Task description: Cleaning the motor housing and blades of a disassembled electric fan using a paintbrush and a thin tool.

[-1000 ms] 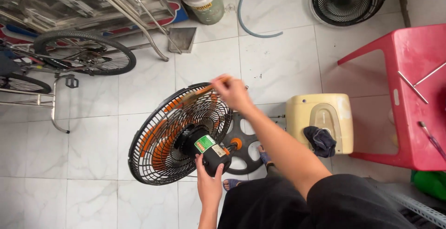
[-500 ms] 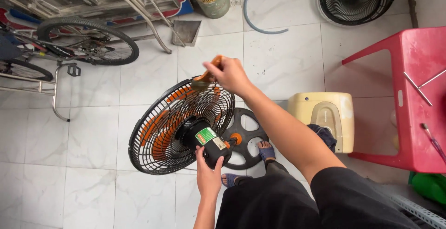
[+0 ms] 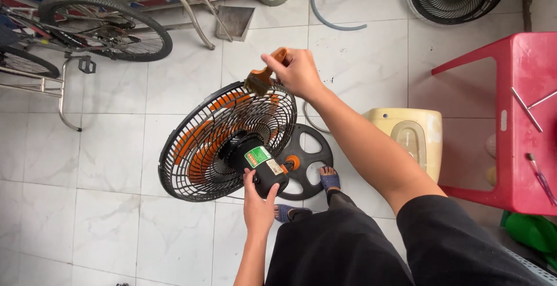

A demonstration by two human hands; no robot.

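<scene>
Black wire fan guard (image 3: 223,141) tilted over the white tiled floor (image 3: 104,205), orange blades showing through, black motor housing (image 3: 258,167) with a green label, left hand (image 3: 258,207) wrapped around that housing, right hand (image 3: 299,71) closed on an orange-handled brush (image 3: 261,77), bristles on the guard's upper rim, round black base (image 3: 307,161) behind.

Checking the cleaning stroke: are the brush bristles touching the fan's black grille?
Touching. In the head view the brush, held in the right hand, has its bristle tips pressed against the top rim of the grille.
</scene>
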